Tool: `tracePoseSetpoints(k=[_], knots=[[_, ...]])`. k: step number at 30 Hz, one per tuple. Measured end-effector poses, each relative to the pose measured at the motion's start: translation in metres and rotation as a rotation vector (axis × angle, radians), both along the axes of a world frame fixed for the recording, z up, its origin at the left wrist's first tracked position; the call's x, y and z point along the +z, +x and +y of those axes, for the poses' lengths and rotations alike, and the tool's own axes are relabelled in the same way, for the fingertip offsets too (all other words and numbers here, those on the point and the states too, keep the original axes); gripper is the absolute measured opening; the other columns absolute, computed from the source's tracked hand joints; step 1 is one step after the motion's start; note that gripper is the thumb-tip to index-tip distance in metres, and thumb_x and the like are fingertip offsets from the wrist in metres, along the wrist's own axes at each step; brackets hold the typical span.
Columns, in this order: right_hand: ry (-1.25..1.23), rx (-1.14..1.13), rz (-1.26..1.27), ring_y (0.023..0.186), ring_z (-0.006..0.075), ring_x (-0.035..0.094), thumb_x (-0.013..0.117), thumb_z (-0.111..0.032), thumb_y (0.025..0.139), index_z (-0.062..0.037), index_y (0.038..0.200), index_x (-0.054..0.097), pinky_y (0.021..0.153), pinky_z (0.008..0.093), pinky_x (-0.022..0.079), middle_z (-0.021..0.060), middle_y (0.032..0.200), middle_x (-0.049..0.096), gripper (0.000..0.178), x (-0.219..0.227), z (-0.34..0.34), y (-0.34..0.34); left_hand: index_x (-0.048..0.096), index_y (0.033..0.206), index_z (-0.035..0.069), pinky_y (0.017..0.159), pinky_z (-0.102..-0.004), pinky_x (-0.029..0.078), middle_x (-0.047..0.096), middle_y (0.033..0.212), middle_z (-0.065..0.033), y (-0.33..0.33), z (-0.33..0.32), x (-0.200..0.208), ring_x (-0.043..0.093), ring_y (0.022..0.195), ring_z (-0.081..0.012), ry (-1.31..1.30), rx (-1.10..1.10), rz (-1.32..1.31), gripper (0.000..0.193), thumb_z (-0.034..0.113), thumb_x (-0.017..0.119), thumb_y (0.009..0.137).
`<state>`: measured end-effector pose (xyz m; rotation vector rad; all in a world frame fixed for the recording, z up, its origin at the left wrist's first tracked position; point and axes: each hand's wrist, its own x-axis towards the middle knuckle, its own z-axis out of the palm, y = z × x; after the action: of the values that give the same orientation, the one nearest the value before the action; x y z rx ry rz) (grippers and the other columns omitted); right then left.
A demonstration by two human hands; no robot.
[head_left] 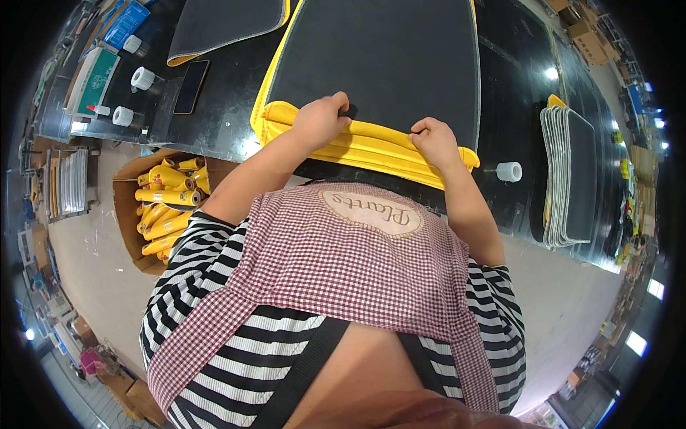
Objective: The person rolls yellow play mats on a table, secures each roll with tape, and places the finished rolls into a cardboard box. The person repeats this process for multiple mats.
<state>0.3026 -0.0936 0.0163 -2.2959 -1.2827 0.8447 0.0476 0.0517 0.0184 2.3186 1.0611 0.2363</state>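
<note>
A large mat (pixel 379 64) lies across the black table in front of me, dark grey side up, with yellow showing along its left border. Its near end is folded over into several yellow layers (pixel 386 159) along the table's front edge. My left hand (pixel 319 123) has its fingers closed on the left part of this yellow fold, with a small dark spot beside the fingertips that I cannot make out. Further right, my right hand (pixel 434 145) pinches the fold near its right end.
A cardboard box (pixel 128 222) of yellow rolled mats (pixel 168 196) stands below the table at left. On the table are a phone (pixel 191 87), white rolls (pixel 143 77), a white roll (pixel 509 171) at right, another grey mat (pixel 221 28) and a stack of mats (pixel 572 175).
</note>
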Motion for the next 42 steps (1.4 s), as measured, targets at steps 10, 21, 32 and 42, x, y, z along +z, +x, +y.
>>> tracePoseSetpoints(k=[10, 21, 32, 42], knots=[[0.318, 0.109, -0.302, 0.094, 0.0352, 0.065, 0.077, -0.019, 0.088, -0.0068, 0.089, 0.071, 0.084, 0.0461, 0.052, 0.0109, 0.098, 0.063, 0.014, -0.011, -0.029, -0.020, 0.074, 0.102, 0.020, 0.090, -0.0405, 0.045, 0.058, 0.100, -0.0027, -0.043, 0.000, -0.037, 0.058, 0.099, -0.0239, 0.576, -0.254, -0.196, 0.014, 0.019, 0.070, 0.088], [0.260, 0.400, -0.575, 0.099, 0.0266, 0.058, 0.060, -0.003, 0.093, -0.0188, 0.124, 0.079, 0.093, 0.0401, 0.046, 0.0060, 0.098, 0.059, 0.040, 0.007, -0.054, 0.002, 0.078, 0.108, 0.021, 0.087, -0.0409, 0.046, 0.064, 0.095, -0.0016, -0.046, 0.011, -0.022, 0.065, 0.098, -0.0238, 0.392, -0.141, 0.034, 0.021, 0.019, 0.065, 0.092], [0.145, -0.102, -0.266, 0.096, 0.0326, 0.066, 0.078, -0.009, 0.087, -0.0054, 0.092, 0.072, 0.084, 0.0428, 0.053, 0.0102, 0.098, 0.063, 0.009, 0.006, -0.036, 0.019, 0.063, 0.080, 0.005, 0.071, -0.0466, 0.053, 0.071, 0.084, -0.0141, -0.050, 0.031, 0.001, 0.068, 0.080, -0.0354, 0.232, 0.060, 0.117, 0.050, 0.051, 0.083, 0.081], [0.513, 0.215, -0.408, 0.089, 0.0278, 0.062, 0.081, -0.016, 0.083, -0.0052, 0.085, 0.069, 0.078, 0.0389, 0.051, 0.0073, 0.089, 0.063, 0.016, -0.027, -0.063, 0.045, 0.066, 0.088, 0.009, 0.072, -0.0460, 0.054, 0.069, 0.089, -0.0111, -0.057, 0.043, -0.015, 0.070, 0.082, -0.0341, 0.207, -0.024, -0.026, 0.041, 0.048, 0.076, 0.090]])
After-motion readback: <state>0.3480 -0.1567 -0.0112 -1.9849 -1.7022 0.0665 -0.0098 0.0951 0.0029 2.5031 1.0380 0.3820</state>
